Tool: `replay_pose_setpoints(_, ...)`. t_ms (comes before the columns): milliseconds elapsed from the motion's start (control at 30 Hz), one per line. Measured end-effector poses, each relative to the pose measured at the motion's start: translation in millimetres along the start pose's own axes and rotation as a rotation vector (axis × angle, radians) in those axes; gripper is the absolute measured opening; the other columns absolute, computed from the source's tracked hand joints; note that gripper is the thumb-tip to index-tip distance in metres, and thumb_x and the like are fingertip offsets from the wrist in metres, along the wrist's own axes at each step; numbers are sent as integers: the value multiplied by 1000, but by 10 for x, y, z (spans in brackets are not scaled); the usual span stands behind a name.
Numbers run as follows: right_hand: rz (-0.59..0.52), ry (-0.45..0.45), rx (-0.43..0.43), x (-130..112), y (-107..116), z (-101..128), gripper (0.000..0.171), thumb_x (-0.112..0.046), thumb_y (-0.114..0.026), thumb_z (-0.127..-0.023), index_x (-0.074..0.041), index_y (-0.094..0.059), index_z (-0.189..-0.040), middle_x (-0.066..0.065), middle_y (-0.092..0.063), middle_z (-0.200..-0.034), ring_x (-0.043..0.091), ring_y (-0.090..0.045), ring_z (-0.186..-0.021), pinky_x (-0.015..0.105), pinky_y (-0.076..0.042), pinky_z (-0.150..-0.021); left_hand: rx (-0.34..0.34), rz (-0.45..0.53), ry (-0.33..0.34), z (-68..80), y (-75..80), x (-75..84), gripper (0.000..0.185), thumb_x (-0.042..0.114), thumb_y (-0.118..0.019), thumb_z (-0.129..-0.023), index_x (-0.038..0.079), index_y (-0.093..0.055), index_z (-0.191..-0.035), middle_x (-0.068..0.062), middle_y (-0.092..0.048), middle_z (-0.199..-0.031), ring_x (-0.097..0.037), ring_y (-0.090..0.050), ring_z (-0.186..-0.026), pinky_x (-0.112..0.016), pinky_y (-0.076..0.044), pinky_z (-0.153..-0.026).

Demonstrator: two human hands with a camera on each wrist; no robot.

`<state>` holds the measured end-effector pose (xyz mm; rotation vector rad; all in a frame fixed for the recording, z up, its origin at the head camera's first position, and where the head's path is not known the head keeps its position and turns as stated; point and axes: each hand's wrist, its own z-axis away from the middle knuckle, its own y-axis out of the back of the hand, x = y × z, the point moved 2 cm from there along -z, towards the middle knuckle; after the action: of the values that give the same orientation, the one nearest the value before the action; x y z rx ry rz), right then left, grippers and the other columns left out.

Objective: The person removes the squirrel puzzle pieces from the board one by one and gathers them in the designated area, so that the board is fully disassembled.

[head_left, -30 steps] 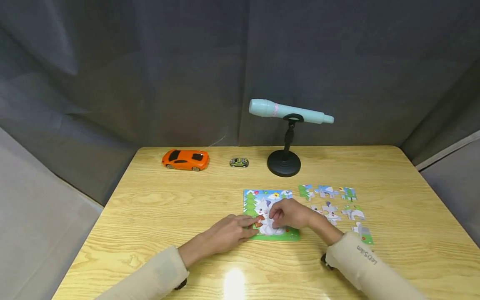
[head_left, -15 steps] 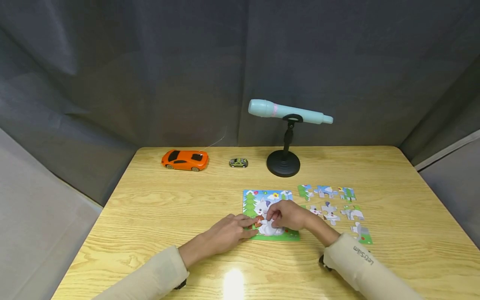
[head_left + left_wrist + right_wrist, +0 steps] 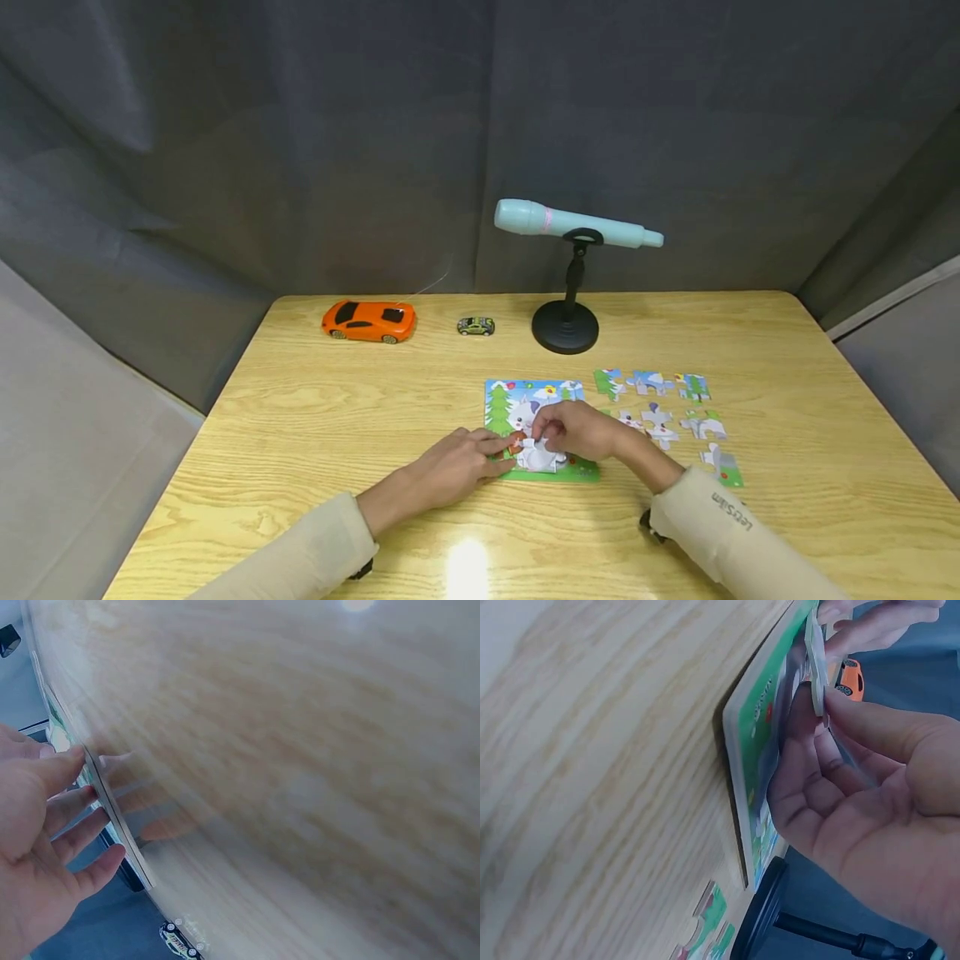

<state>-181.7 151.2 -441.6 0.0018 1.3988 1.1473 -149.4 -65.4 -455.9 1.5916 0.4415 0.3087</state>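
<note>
Left hand (image 3: 459, 463) lying flat with fingers straight, right hand (image 3: 577, 430) with fingers curled in a pinching grip, both forearms in beige sleeves, hands close together

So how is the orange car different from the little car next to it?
The orange car is much bigger than the little car. The orange car is bright orange with black windows; the little car looks greenish with dark parts. The little car sits nearer the black stand. Both are toy cars parked side-on at the table's far edge.
</note>
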Motion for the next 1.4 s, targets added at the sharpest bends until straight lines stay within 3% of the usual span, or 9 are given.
replay_pose_setpoints(167,-29,26,-2,18,20,30,10,2,-57,-89,-3,-63,-96,1,-49,-71,8,-38,-56,20,-37,-57,-5,12,5,-8,-10,-6,30,28,-58,-93,29,-65,-122,-1,-54,-138,-14,-58,-117,-28,-54,-82)
replay_pose_setpoints(500,-34,18,54,99,180,188,10,1,-59,-89,-2,-62,-97,7,-57,-79,9,-44,-62,22,-41,-59,-3,8,1,-12,9,-10,30,28,-59,-92,28,-66,-122,-2,-55,-136,-15,-59,-116,-29,-54,-82)
replay_pose_setpoints(767,-43,11,85,230,340,403,10,0,-58,-90,0,-61,-100,9,-58,-83,10,-45,-69,22,-42,-64,39,2,-22,-12,18,2,27,27,-61,-92,26,-68,-118,-3,-59,-132,-15,-61,-111,-29,-54,-81)
replay_pose_setpoints(1033,-34,-41,105,384,503,638,8,-4,-59,-91,-1,-62,-98,3,-53,-78,9,-43,-67,21,-41,-60,21,16,-4,-14,16,14,29,25,-58,-93,26,-66,-121,-3,-58,-134,-15,-60,-111,-29,-53,-80)
replay_pose_setpoints(1400,-49,-98,92,580,685,898,6,-5,-62,-87,-1,-64,-92,4,-53,-74,8,-44,-64,25,-42,-57,7,-14,4,-22,21,12,29,28,-58,-94,28,-66,-122,-1,-57,-134,-14,-60,-111,-27,-52,-76)
